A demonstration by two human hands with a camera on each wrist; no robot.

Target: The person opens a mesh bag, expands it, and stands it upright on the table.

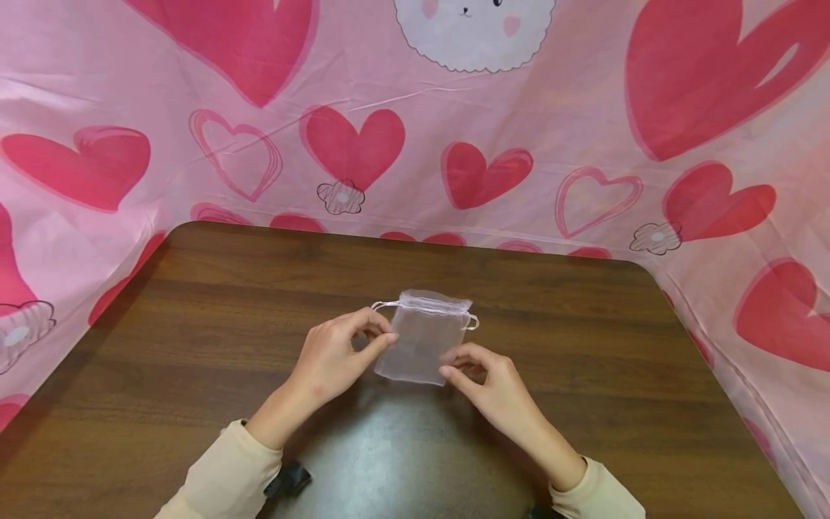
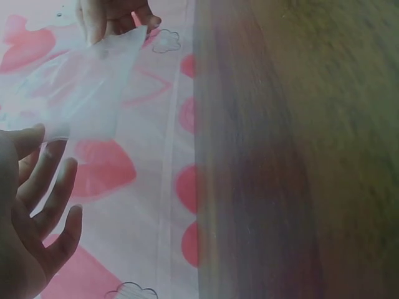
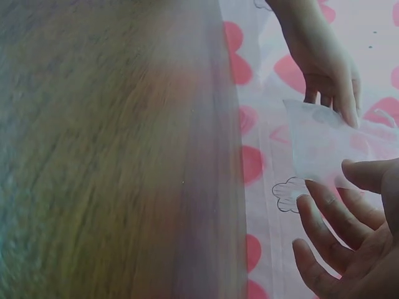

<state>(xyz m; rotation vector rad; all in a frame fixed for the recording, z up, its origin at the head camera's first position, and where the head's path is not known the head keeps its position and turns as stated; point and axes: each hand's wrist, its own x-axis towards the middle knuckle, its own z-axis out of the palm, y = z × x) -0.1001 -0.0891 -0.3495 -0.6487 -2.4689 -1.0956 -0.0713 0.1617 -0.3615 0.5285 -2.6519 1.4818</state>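
A small sheer white drawstring pouch (image 1: 421, 342) is held up over the table between two hands, its gathered top and cord loops on the far side. The left hand (image 1: 340, 349) pinches its left edge between thumb and fingertips. Lower down, the right hand (image 1: 489, 378) pinches the right edge near the bottom corner. In the left wrist view the pouch (image 2: 81, 87) looks flat and see-through, with the left hand (image 2: 37, 199) at its near edge. The right wrist view has the right hand's thumb and forefinger (image 3: 330, 208) at the pouch's edge.
The dark wooden table (image 1: 227, 324) has rounded far corners. Behind it and along both sides hangs a pink cloth (image 1: 421, 108) printed with hearts. A black strap piece (image 1: 287, 481) shows by the left sleeve (image 1: 227, 468).
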